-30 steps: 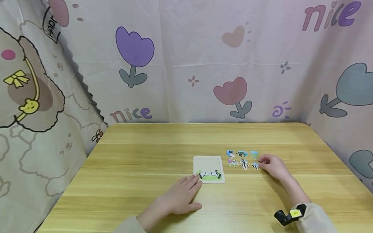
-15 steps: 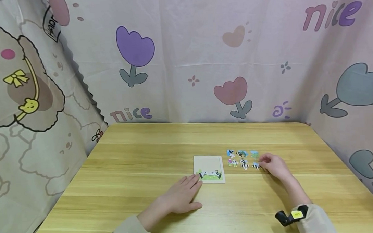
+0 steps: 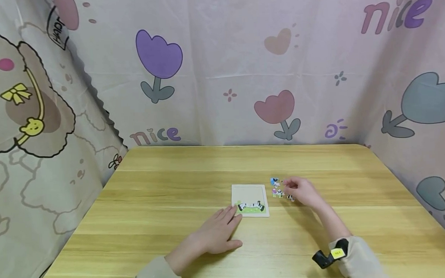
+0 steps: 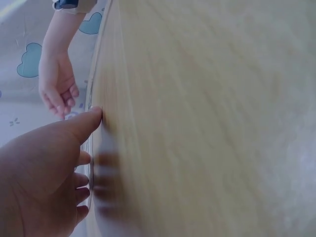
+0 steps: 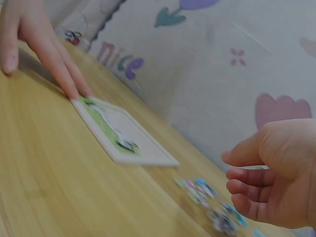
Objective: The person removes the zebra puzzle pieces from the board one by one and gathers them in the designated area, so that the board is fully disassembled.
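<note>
A square white puzzle tray (image 3: 246, 192) lies on the table, its lower part filled with green ground and black-and-white striped legs, the upper part bare. My left hand (image 3: 218, 233) lies flat with fingers extended, the fingertips touching the tray's lower left corner. To the tray's right, my right hand (image 3: 301, 191) hovers over small loose puzzle pieces, some hidden beneath it. Its fingers are loosely bent, and the right wrist view shows nothing between thumb and fingers. A blue-backed piece (image 3: 274, 182) and a piece with a pink spot (image 3: 277, 193) show beside the fingertips.
The wooden table (image 3: 165, 190) extends around the tray, with a printed curtain (image 3: 212, 53) hanging behind its back edge and at both sides. A black wrist camera (image 3: 324, 259) is strapped over the right sleeve.
My right hand has moved left from the right-hand end of the loose pieces to above their middle, covering several. The left hand stays at the tray's corner. The head view has shifted slightly.
</note>
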Available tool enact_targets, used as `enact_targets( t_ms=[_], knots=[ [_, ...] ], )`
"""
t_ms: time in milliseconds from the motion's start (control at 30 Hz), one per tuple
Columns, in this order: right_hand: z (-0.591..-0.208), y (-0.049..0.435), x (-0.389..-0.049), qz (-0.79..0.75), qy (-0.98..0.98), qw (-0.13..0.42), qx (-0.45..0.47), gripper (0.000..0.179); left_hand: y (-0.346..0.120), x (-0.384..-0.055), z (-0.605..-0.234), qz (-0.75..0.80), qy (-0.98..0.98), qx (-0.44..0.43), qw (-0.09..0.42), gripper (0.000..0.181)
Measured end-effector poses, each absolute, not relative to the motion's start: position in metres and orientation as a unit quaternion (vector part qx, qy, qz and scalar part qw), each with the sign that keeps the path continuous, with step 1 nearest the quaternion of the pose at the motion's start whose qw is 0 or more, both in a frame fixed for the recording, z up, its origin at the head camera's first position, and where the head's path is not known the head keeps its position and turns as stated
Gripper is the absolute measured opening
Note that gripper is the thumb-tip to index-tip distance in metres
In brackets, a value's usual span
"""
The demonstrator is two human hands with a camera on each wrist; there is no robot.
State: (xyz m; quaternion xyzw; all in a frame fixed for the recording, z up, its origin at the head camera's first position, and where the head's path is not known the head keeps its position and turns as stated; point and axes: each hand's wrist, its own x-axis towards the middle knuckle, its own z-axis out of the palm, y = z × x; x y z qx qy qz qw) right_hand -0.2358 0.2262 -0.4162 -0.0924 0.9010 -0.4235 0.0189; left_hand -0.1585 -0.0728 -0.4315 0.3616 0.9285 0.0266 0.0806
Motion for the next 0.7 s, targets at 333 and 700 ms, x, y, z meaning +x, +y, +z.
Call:
enact_targets(
  t_ms=[333,700],
  knots=[
    [-0.418,0.174,-0.238,-0.454,0.878,0.048,-0.142,0.019,-0.072,-0.160,-0.433,0.024,0.929,0.358,0.085,0.075],
    [-0.429,0.129,-0.233,-0.462,0.859,0.081,-0.207,0.016,-0.073,-0.162,-0.433,0.022,0.928,0.362,0.086,0.074]
  ],
)
